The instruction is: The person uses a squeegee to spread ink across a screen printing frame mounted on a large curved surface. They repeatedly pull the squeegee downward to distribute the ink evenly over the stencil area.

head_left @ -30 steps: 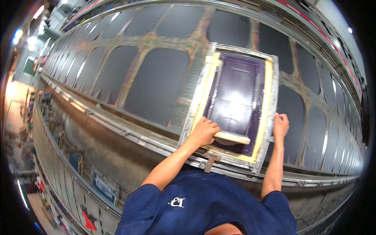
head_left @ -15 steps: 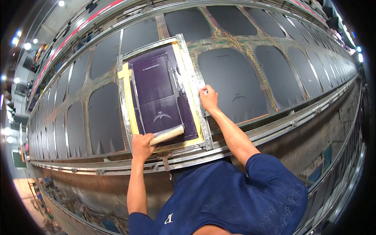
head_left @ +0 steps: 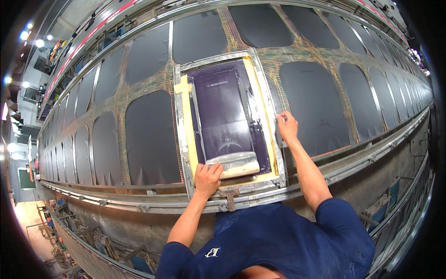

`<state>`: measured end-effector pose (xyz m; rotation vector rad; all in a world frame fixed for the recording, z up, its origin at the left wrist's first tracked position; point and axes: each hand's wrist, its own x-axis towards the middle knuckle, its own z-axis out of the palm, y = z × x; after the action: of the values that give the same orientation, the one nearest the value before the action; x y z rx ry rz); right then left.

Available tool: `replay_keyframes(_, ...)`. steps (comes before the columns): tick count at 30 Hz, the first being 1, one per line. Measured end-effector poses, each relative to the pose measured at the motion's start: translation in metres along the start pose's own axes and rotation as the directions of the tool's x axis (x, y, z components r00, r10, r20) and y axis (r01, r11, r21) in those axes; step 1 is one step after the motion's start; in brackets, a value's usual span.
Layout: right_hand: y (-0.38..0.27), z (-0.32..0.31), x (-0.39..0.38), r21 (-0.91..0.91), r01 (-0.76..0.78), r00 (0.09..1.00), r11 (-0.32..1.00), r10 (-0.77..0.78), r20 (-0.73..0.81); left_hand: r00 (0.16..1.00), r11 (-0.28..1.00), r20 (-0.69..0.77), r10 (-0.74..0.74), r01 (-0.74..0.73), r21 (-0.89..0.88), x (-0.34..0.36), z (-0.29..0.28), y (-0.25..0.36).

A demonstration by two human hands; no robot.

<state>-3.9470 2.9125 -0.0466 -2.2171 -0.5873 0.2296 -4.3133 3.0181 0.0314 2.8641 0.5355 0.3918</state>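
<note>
A purple printing screen in a metal frame edged with yellow tape lies over the long printing bed. A pale logo shows low on the screen. My left hand grips the left end of a broad, pale squeegee, tilted near the screen's bottom end. My right hand has its fingers closed at the frame's right side, seemingly holding its edge; my fingertips there are small to make out. A metal bracket sits at the frame's near end, by the bed's rail.
Two rows of black rounded panels run along the curving bed, with coloured streaks between them. A metal rail follows the near edge. Racks and scrap are below it, and workshop lights and shelving are at the far left.
The camera's view has swung, shifting the screen leftward in the picture, then slightly back right. The squeegee now shows more of its broad face. Both hands stay at the screen.
</note>
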Motion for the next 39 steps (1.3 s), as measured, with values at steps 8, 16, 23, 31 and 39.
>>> replay_keyframes(8, -0.058, -0.035, 0.035, -0.285, 0.101, 0.94, 0.953, 0.003, 0.341, 0.99, 0.996, -0.141, 0.029, -0.017, 0.085, 0.215, 0.038, -0.168)
replay_keyframes(16, -0.189, 0.048, 0.191, 0.072, 0.819, 0.517, 0.57, -0.785, 0.341, 0.991, 0.985, 0.101, -0.092, 0.105, -0.133, 0.322, -0.001, -0.23)
replay_keyframes(23, -0.229, 0.143, 0.252, -0.171, 0.801, 0.47, 0.575, -0.425, 0.774, 0.911, 0.946, 0.319, -0.26, 0.307, -0.103, 0.363, 0.008, -0.253)
replay_keyframes(31, -0.193, 0.112, 0.163, -0.119, 0.76, 0.519, 0.639, -0.487, 0.703, 0.934, 0.957, 0.284, -0.217, 0.261, -0.124, 0.285, 0.013, -0.207)
replay_keyframes(39, -0.117, 0.017, -0.062, -0.086, 0.779, 0.503, 0.621, -0.537, 0.677, 0.97, 0.975, 0.215, -0.113, 0.15, -0.165, 0.08, 0.003, -0.066)
